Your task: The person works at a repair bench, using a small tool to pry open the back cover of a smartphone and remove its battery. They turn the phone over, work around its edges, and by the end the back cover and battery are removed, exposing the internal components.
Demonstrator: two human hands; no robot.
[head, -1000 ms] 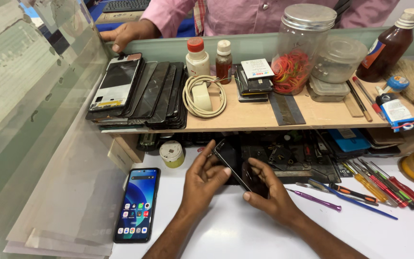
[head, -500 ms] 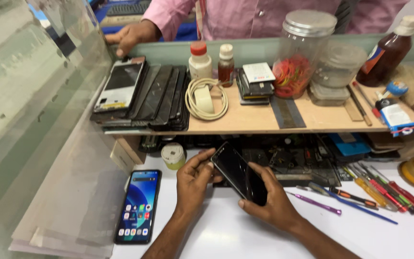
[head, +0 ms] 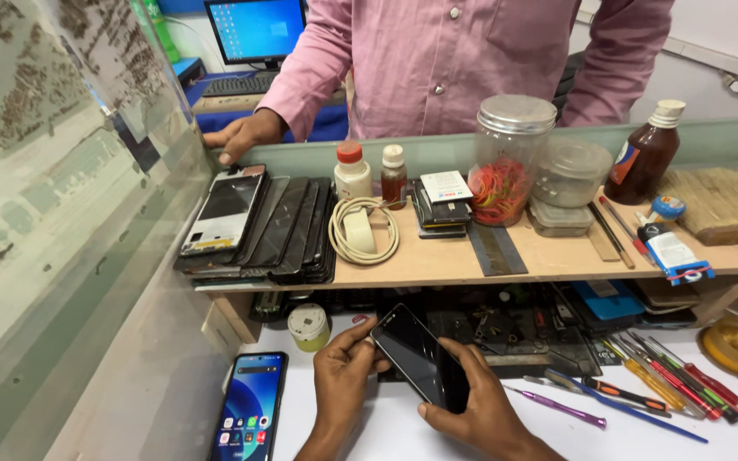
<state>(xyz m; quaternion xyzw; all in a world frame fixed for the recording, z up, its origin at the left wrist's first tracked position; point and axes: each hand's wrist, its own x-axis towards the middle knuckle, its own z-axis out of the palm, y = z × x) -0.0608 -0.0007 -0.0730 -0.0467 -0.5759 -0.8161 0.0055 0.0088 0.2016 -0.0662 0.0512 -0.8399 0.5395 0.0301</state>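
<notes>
White surface (head: 728, 444) below a wooden shelf (head: 437, 265). Glossy black phone (head: 420, 357) tilted above it, gripped by left hand (head: 342, 376) at the top corner, right hand (head: 476, 410) at the lower edge. Lit phone (head: 249, 418) flat alongside. Steel-lidded jar (head: 510, 158) of red bands, white-labelled batteries (head: 442, 201) on shelf.

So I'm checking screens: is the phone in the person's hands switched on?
No, the held phone has a dark screen, while the phone on the table is lit.
</notes>
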